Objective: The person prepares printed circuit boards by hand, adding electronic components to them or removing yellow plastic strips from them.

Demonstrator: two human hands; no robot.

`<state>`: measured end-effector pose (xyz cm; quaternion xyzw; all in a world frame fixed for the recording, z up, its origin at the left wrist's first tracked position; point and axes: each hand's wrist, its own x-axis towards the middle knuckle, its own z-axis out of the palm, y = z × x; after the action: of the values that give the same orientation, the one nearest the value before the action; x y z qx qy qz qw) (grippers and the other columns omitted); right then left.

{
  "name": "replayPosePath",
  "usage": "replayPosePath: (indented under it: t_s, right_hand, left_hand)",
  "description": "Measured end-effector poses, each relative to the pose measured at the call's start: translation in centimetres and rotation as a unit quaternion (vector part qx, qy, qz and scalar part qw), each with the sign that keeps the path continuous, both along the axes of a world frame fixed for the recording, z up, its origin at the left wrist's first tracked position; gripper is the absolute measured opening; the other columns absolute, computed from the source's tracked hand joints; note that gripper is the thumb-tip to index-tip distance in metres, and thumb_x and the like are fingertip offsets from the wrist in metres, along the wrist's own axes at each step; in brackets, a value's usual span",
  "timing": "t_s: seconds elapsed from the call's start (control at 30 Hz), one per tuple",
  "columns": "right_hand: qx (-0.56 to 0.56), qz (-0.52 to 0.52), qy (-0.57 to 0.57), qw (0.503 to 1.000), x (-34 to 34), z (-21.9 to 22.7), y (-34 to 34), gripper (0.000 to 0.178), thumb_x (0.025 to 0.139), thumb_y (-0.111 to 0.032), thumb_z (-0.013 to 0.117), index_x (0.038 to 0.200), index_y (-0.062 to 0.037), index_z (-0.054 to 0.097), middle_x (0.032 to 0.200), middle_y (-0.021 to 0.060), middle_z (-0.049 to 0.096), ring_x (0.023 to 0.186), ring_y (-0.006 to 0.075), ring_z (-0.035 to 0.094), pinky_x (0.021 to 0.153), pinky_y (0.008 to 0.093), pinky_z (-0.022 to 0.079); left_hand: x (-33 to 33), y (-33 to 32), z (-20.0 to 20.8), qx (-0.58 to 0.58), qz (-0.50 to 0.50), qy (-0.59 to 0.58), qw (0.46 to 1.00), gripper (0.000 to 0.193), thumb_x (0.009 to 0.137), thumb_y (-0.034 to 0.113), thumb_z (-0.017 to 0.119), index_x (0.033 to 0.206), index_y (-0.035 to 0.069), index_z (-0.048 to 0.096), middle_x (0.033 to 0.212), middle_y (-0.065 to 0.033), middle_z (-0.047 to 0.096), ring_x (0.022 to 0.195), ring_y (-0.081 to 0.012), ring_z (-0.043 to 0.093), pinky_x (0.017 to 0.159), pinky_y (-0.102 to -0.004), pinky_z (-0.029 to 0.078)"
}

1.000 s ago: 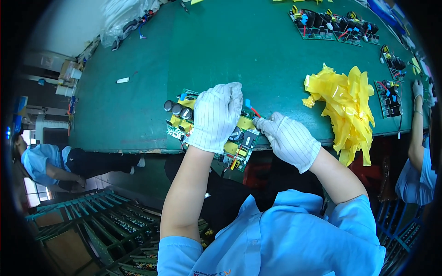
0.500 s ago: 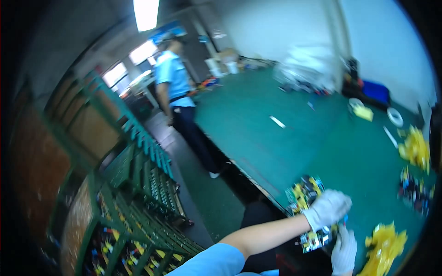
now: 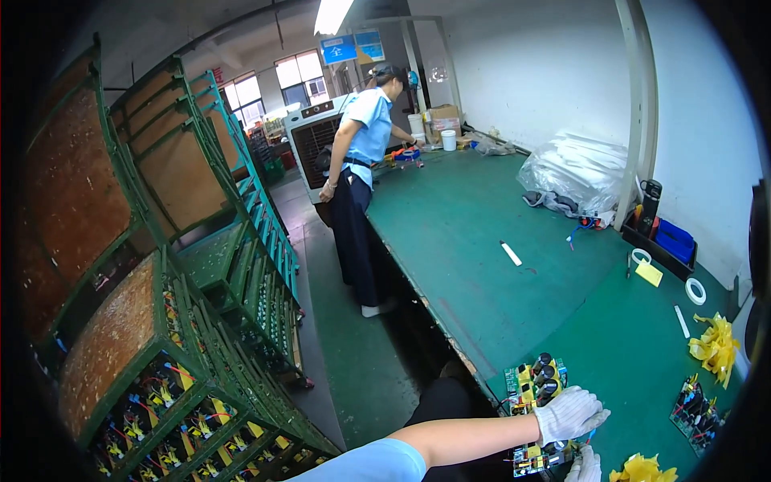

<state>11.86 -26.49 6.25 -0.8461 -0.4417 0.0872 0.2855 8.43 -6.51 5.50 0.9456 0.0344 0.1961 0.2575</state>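
Observation:
At the near table edge, my white-gloved left hand (image 3: 571,415) is closed above a green circuit board (image 3: 536,458) crowded with yellow and black parts. What its fingers hold is hidden. Close below it is my right hand (image 3: 585,466), also gloved, partly cut off by the lower edge; its fingers look pressed together, their contents too small to name. A bit of blue and red wire (image 3: 592,435) shows between the two hands. A second circuit board (image 3: 534,382), with tall black capacitors, lies just beyond my left hand.
Another circuit board (image 3: 697,414) and crumpled yellow tape bundles (image 3: 714,347) lie right. Tape rolls (image 3: 695,291), a white strip (image 3: 510,254) and a plastic bag (image 3: 574,173) sit farther off. Green racks (image 3: 193,345) of boards stand left; a co-worker (image 3: 365,153) stands beside the table.
My view has tilted up, so hands and table things sit lower in the picture. My hands stay close together by the boards. The co-worker now has an arm stretched over the table.

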Motion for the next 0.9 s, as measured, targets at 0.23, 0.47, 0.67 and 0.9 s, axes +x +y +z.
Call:
replayPosePath:
  t_s: [0.23, 0.47, 0.67, 0.9]
  right_hand:
    - [-0.022, -0.015, 0.006, 1.000, -0.4, 1.3, 0.4, 0.030, 0.099, -0.017, 0.053, 0.123, -0.0020, 0.060, 0.104, 0.0249, 0.062, 0.095, 0.0422, 0.061, 0.082, 0.0451, 0.050]
    - [-0.002, 0.019, -0.005, 1.000, 0.4, -0.3, -0.1, 0.035, 0.100, -0.023, 0.051, 0.127, -0.0023, 0.059, 0.110, 0.0261, 0.063, 0.100, 0.0438, 0.061, 0.088, 0.0459, 0.049]
    - [-0.033, 0.022, 0.029, 0.999, 1.1, -0.8, -0.7, 0.034, 0.100, -0.024, 0.050, 0.129, -0.0075, 0.060, 0.109, 0.0247, 0.064, 0.099, 0.0429, 0.061, 0.086, 0.0458, 0.049]
    - [0.008, 0.050, 0.035, 0.998, 1.4, -0.7, -0.5, 0.033, 0.100, -0.021, 0.050, 0.128, -0.0084, 0.062, 0.110, 0.0235, 0.064, 0.101, 0.0405, 0.061, 0.088, 0.0434, 0.049]
  left_hand:
    - [0.5, 0.4, 0.7, 0.020, -0.003, 0.049, 0.999, 0.027, 0.098, 0.031, 0.052, 0.090, 0.007, 0.061, 0.078, -0.0099, 0.057, 0.073, -0.0289, 0.056, 0.070, -0.0419, 0.041]
    - [0.0, -0.4, -1.5, 0.059, 0.052, -0.137, 0.987, 0.035, 0.097, 0.035, 0.051, 0.076, 0.008, 0.059, 0.065, -0.0119, 0.053, 0.064, -0.0310, 0.055, 0.066, -0.0419, 0.041]
    - [0.2, -0.3, -0.8, 0.041, 0.033, -0.060, 0.997, 0.038, 0.098, 0.036, 0.050, 0.074, 0.008, 0.060, 0.065, -0.0116, 0.055, 0.064, -0.0312, 0.055, 0.066, -0.0427, 0.042]
    - [0.3, 0.0, -0.6, 0.041, 0.026, -0.028, 0.998, 0.038, 0.098, 0.035, 0.050, 0.074, 0.008, 0.061, 0.066, -0.0113, 0.055, 0.064, -0.0312, 0.055, 0.067, -0.0423, 0.042]
